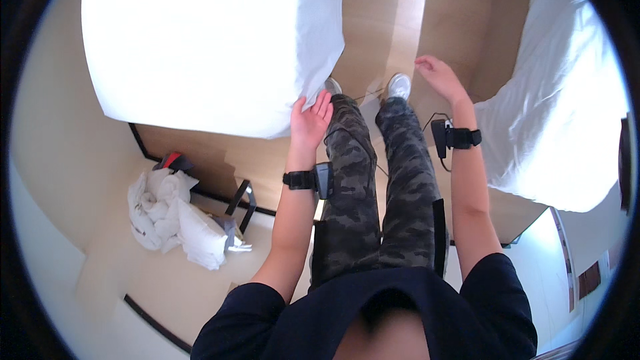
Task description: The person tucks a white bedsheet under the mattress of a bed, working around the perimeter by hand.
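My left hand (pixel 311 119) is palm up at the near right corner of a bed or table covered with a white sheet (pixel 200 50). Its fingers are apart and it holds nothing; whether it touches the hanging edge of the sheet I cannot tell. My right hand (pixel 436 76) hangs over the floor with loosely bent fingers and nothing visible in it. To its right lies a second white sheet (pixel 560 125), wrinkled and draped low. Each forearm wears a black strap with a small device, the left one (pixel 324 180) and the right one (pixel 440 138).
White crumpled bedding (pixel 170 210) lies at the lower left, near a dark metal frame (pixel 246 205) and a red and dark item (pixel 172 161). Thin black cables (pixel 350 131) run by my legs. Brown floor (pixel 375 25) shows between the two sheeted surfaces.
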The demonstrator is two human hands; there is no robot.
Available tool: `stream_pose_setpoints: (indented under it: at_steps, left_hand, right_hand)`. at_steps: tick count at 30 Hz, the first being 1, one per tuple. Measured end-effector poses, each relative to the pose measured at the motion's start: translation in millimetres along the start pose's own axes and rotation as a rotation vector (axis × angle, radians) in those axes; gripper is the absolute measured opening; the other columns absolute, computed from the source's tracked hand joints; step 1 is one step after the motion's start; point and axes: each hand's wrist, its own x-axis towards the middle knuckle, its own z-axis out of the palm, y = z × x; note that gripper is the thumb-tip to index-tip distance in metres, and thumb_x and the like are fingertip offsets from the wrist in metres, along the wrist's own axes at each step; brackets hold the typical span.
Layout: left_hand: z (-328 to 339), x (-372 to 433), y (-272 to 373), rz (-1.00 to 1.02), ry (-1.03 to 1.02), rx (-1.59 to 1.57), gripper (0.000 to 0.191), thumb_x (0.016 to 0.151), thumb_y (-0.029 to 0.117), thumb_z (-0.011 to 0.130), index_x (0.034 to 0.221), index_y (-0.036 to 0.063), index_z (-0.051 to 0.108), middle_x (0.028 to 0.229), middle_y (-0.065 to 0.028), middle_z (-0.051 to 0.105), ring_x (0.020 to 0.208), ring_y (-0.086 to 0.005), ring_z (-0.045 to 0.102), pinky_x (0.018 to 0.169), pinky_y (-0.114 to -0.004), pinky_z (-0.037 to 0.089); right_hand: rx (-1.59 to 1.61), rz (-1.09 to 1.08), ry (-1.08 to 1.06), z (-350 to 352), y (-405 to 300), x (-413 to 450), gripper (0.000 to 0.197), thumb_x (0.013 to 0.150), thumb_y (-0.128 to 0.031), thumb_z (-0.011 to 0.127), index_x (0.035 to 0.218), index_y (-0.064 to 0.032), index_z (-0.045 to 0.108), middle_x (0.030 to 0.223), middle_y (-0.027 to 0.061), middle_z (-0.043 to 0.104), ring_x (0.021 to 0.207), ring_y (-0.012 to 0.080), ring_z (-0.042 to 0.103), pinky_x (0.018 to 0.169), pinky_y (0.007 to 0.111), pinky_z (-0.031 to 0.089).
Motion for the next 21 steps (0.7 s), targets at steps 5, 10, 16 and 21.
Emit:
stream_pose_setpoints:
  at_steps: [5,10,16,21]
  left_hand:
    - [7.5,10.0,2.5,-0.074,0.043,-0.468,0.048,0.088,0.018,0.037,0.126,-0.0066,0.024,0.128,-0.0199,0.039,0.117,-0.0274,0.041,0.094,-0.037,0.037]
    - [-14.6,29.1,-7.0,-0.046,-0.15,-0.719,0.037,0.089,0.01,0.03,0.122,-0.007,0.033,0.125,-0.0181,0.043,0.116,-0.0251,0.043,0.094,-0.037,0.038]
    - [12.8,45.6,-15.7,0.03,0.094,-0.868,0.024,0.088,0.003,0.036,0.107,-0.0051,0.049,0.113,-0.0144,0.053,0.107,-0.0237,0.05,0.093,-0.036,0.04]
    - [1.6,49.5,-18.9,0.023,0.117,-0.792,0.021,0.086,0.006,0.046,0.106,-0.0006,0.051,0.112,-0.0109,0.054,0.105,-0.0186,0.051,0.09,-0.032,0.042]
  right_hand:
    - [-0.038,-0.082,0.057,-35.1,-23.8,2.7,0.03,0.08,-0.025,0.052,0.1,-0.0029,0.057,0.092,0.0141,0.062,0.086,0.0238,0.059,0.077,0.031,0.044]
    - [-0.013,0.029,-0.003,-37.7,-65.8,23.1,0.022,0.082,-0.017,0.053,0.097,-0.0028,0.057,0.084,0.0057,0.059,0.079,0.0124,0.054,0.072,0.025,0.043]
    - [0.07,0.084,-0.1,-45.7,-102.2,113.9,0.022,0.084,-0.018,0.051,0.099,-0.0033,0.058,0.084,0.0021,0.059,0.073,0.0101,0.054,0.063,0.022,0.043]
    - [-0.017,0.059,-0.188,-37.9,-191.1,176.2,0.029,0.083,-0.02,0.055,0.104,0.0,0.055,0.091,0.005,0.059,0.082,0.0138,0.056,0.066,0.025,0.047]
